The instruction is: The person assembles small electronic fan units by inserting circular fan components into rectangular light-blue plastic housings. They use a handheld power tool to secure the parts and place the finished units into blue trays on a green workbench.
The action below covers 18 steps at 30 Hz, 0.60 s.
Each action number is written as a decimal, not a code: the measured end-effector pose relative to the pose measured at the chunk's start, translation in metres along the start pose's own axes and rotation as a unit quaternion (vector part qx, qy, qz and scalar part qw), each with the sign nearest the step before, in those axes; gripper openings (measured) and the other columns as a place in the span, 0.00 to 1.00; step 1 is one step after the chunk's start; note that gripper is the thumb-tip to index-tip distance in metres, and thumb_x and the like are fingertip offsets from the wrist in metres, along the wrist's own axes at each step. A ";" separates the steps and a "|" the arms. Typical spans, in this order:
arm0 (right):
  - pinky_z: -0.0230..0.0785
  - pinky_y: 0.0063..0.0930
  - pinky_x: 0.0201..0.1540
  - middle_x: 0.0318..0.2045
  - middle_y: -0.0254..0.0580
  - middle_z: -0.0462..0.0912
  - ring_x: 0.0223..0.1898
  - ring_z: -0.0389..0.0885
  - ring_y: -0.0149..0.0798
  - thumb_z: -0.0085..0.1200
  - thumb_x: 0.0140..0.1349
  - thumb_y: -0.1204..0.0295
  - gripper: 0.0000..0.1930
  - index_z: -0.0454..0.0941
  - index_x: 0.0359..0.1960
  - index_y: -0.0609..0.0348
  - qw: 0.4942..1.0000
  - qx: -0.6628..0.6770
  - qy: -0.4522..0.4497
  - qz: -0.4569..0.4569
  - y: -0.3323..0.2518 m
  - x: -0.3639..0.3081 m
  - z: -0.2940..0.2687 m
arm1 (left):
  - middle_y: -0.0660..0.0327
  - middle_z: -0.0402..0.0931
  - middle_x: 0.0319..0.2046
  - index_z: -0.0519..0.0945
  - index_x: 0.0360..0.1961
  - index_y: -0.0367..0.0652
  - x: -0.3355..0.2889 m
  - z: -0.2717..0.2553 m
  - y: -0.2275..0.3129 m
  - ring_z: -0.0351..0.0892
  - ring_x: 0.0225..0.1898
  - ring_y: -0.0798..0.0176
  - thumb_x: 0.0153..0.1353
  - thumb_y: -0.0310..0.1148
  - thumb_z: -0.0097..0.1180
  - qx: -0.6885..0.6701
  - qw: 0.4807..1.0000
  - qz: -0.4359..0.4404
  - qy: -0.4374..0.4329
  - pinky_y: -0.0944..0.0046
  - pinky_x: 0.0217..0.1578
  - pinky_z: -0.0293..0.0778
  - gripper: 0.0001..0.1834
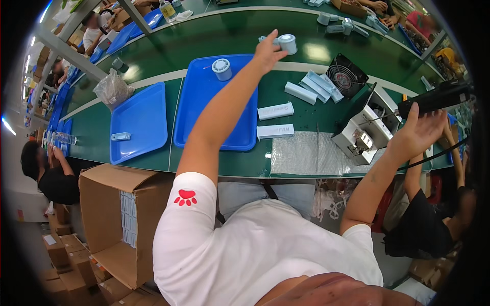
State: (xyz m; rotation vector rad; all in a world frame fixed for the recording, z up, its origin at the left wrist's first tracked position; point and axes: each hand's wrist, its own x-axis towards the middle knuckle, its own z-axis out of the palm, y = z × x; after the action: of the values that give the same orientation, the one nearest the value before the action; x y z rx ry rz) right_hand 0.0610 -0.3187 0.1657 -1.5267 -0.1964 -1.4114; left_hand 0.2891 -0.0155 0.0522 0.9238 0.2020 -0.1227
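A worker's left hand (268, 48) is reaching far beyond the large blue tray (217, 102), its grip closing on a pale cylindrical part (287, 43) lying on the green tabletop (214, 38); the right hand (416, 133), right of the tray, is clamped around a black handheld tool (434, 98), apparently kept ready above the small metal machine (365, 130); a similar round part (221, 68) is resting inside the tray.

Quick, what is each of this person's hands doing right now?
Left hand: closed on a small pale blue round fan with a handle, far across the green table.
Right hand: gripping a black handheld tool.
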 end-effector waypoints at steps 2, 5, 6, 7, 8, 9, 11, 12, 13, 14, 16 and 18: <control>0.63 0.38 0.68 0.62 0.54 0.70 0.63 0.72 0.47 0.59 0.59 0.87 0.39 0.53 0.71 0.68 0.989 -0.076 0.042 -0.119 0.003 -0.019 0.002 | 0.40 0.70 0.63 0.64 0.68 0.36 -0.015 -0.018 0.013 0.78 0.57 0.40 0.67 0.46 0.62 0.035 0.994 0.068 -0.079 0.51 0.58 0.78 0.36; 0.67 0.36 0.62 0.52 0.48 0.80 0.57 0.78 0.43 0.59 0.57 0.86 0.22 0.76 0.55 0.69 0.994 -0.006 -0.109 -0.014 0.002 -0.076 0.018 | 0.44 0.73 0.60 0.78 0.58 0.40 -0.033 -0.056 0.052 0.81 0.54 0.45 0.63 0.50 0.66 0.453 0.845 0.285 -0.002 0.51 0.53 0.79 0.30; 0.71 0.34 0.57 0.44 0.44 0.85 0.51 0.82 0.40 0.60 0.58 0.84 0.14 0.83 0.47 0.63 0.978 0.016 -0.200 0.053 -0.004 -0.090 0.033 | 0.46 0.75 0.58 0.81 0.55 0.42 -0.036 -0.074 0.063 0.81 0.53 0.46 0.61 0.52 0.67 0.592 0.714 0.368 0.063 0.49 0.52 0.79 0.30; 0.74 0.33 0.52 0.42 0.44 0.86 0.46 0.84 0.41 0.62 0.57 0.82 0.16 0.83 0.48 0.60 0.947 0.006 -0.309 0.087 -0.014 -0.098 0.045 | 0.46 0.76 0.57 0.81 0.56 0.43 -0.039 -0.088 0.067 0.81 0.52 0.45 0.60 0.56 0.66 0.655 0.634 0.390 0.130 0.48 0.52 0.79 0.32; 0.75 0.34 0.51 0.43 0.45 0.85 0.46 0.84 0.45 0.64 0.56 0.81 0.16 0.83 0.48 0.59 0.921 0.017 -0.390 -0.003 -0.008 -0.106 0.056 | 0.47 0.77 0.55 0.81 0.56 0.44 -0.045 -0.101 0.071 0.82 0.52 0.44 0.59 0.59 0.65 0.710 0.540 0.408 0.194 0.47 0.52 0.78 0.34; 0.76 0.36 0.51 0.43 0.46 0.85 0.46 0.84 0.50 0.64 0.56 0.80 0.16 0.84 0.47 0.58 0.897 0.004 -0.442 -0.023 -0.006 -0.119 0.064 | 0.47 0.77 0.54 0.81 0.57 0.45 -0.049 -0.111 0.073 0.82 0.51 0.44 0.57 0.63 0.64 0.753 0.437 0.421 0.254 0.47 0.52 0.78 0.37; 0.75 0.38 0.52 0.46 0.44 0.84 0.50 0.81 0.49 0.65 0.55 0.78 0.18 0.83 0.49 0.56 0.866 0.009 -0.497 -0.043 0.011 -0.143 0.078 | 0.46 0.76 0.56 0.81 0.58 0.45 -0.056 -0.125 0.077 0.82 0.51 0.42 0.56 0.67 0.61 0.817 0.445 0.270 0.248 0.47 0.52 0.78 0.40; 0.75 0.38 0.53 0.48 0.43 0.84 0.52 0.80 0.48 0.65 0.55 0.78 0.19 0.83 0.50 0.55 0.850 -0.003 -0.524 -0.059 0.016 -0.149 0.084 | 0.46 0.75 0.57 0.81 0.58 0.45 -0.060 -0.131 0.077 0.82 0.51 0.41 0.55 0.70 0.60 0.841 0.445 0.190 0.244 0.47 0.52 0.79 0.42; 0.74 0.39 0.55 0.49 0.42 0.84 0.53 0.79 0.48 0.65 0.55 0.78 0.20 0.83 0.51 0.55 0.836 -0.006 -0.546 -0.050 0.021 -0.152 0.092 | 0.46 0.76 0.58 0.80 0.61 0.47 -0.059 -0.136 0.080 0.81 0.55 0.43 0.53 0.74 0.57 0.831 0.503 0.112 0.211 0.48 0.54 0.78 0.47; 0.72 0.39 0.56 0.49 0.42 0.84 0.54 0.79 0.48 0.66 0.55 0.78 0.21 0.83 0.52 0.54 0.823 -0.007 -0.567 -0.041 0.025 -0.156 0.100 | 0.46 0.77 0.57 0.79 0.62 0.46 -0.063 -0.139 0.081 0.81 0.55 0.43 0.52 0.74 0.58 0.828 0.517 0.109 0.189 0.48 0.54 0.78 0.48; 0.69 0.41 0.60 0.51 0.41 0.84 0.56 0.78 0.47 0.66 0.54 0.77 0.23 0.82 0.54 0.53 0.796 -0.035 -0.604 -0.029 0.031 -0.165 0.110 | 0.47 0.80 0.56 0.78 0.63 0.44 -0.072 -0.142 0.080 0.81 0.56 0.43 0.51 0.73 0.61 0.819 0.545 0.104 0.144 0.50 0.56 0.77 0.50; 0.66 0.43 0.63 0.51 0.41 0.84 0.56 0.77 0.46 0.67 0.54 0.77 0.25 0.81 0.56 0.52 0.767 -0.090 -0.635 -0.024 0.038 -0.171 0.116 | 0.46 0.81 0.56 0.78 0.61 0.42 -0.086 -0.143 0.076 0.81 0.56 0.45 0.49 0.70 0.66 0.818 0.550 0.105 0.132 0.51 0.55 0.77 0.48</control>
State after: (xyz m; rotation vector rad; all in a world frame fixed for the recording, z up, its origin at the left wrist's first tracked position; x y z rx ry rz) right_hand 0.1116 -0.1695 0.0260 -2.4316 -0.9299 -0.1805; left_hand 0.2030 0.1462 0.0468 2.8933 0.2221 0.1156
